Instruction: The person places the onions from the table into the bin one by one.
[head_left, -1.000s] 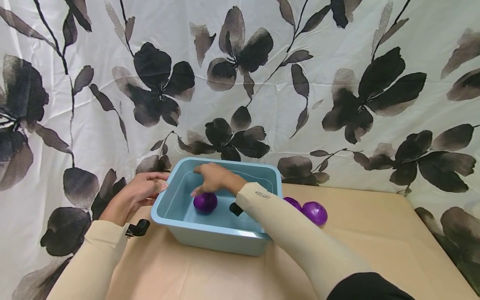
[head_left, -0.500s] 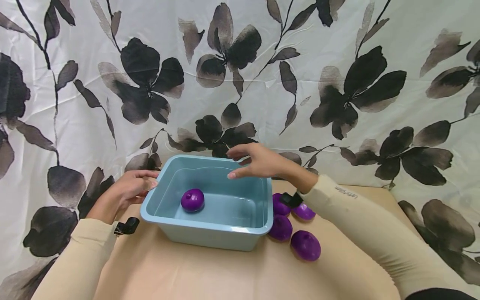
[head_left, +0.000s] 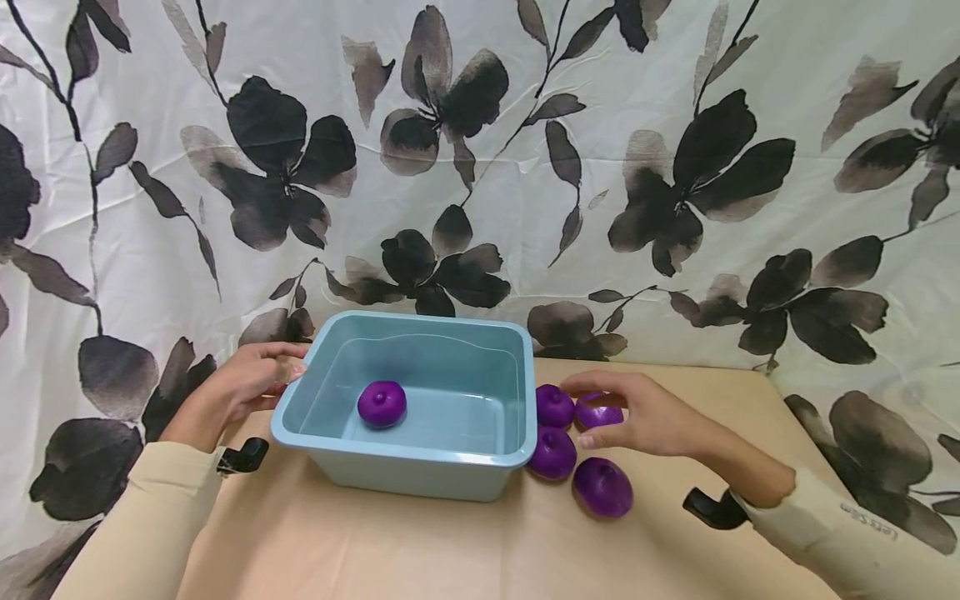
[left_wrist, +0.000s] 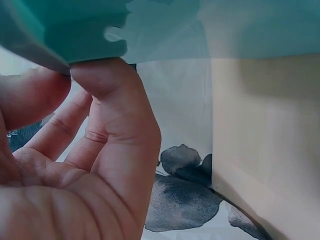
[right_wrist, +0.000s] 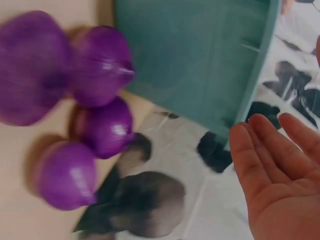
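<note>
A light blue tub (head_left: 406, 453) stands on the tan table, with one purple onion (head_left: 382, 403) inside it. My left hand (head_left: 251, 382) grips the tub's left rim (left_wrist: 85, 40), fingers curled under its edge. Several more purple onions lie in a cluster right of the tub (head_left: 552, 452), also seen in the right wrist view (right_wrist: 107, 127). My right hand (head_left: 626, 414) hovers over that cluster, nearest the far right onion (head_left: 597, 411). Its palm (right_wrist: 280, 175) is bare with the fingers straight. I cannot tell whether the fingertips touch the onion.
A white curtain with black flowers (head_left: 480, 167) hangs close behind the table. The table's right edge (head_left: 795, 417) lies just past my right hand. Bare tan tabletop (head_left: 420, 550) stretches in front of the tub.
My right hand left the onion in the tub, rose over the far rim, then swung right and down to the onions beside the tub. The left hand stayed on the rim.
</note>
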